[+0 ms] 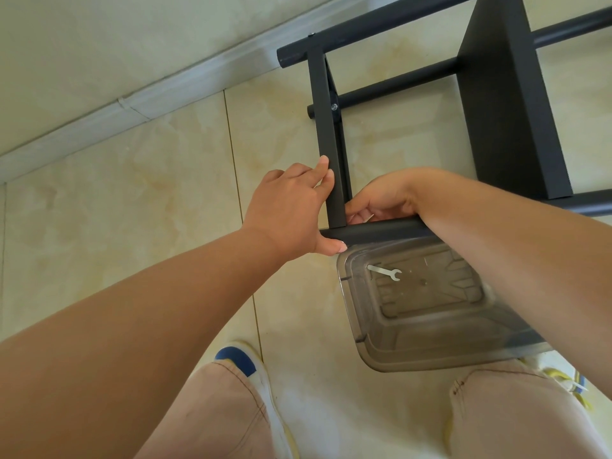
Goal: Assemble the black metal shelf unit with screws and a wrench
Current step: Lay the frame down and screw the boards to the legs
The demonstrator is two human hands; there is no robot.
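Note:
The black metal shelf unit (503, 104) lies on its side on the tiled floor. Its flat crossbar (326, 127) runs down to a round black tube (384, 230) near my knees. My left hand (291, 210) holds that joint, fingers against the crossbar's left face and thumb under the tube. My right hand (381, 203) is on the other side of the crossbar, fingers curled at the joint; what they pinch is hidden. A small silver wrench (385, 272) lies in a clear plastic bin (427, 356). One screw head (334, 107) shows higher on the crossbar.
The clear bin sits on the floor just below the tube, under my right forearm. A grey baseboard (139, 104) and wall run along the upper left. My knees and white shoes (251, 362) are at the bottom. Beige floor tiles lie to the left.

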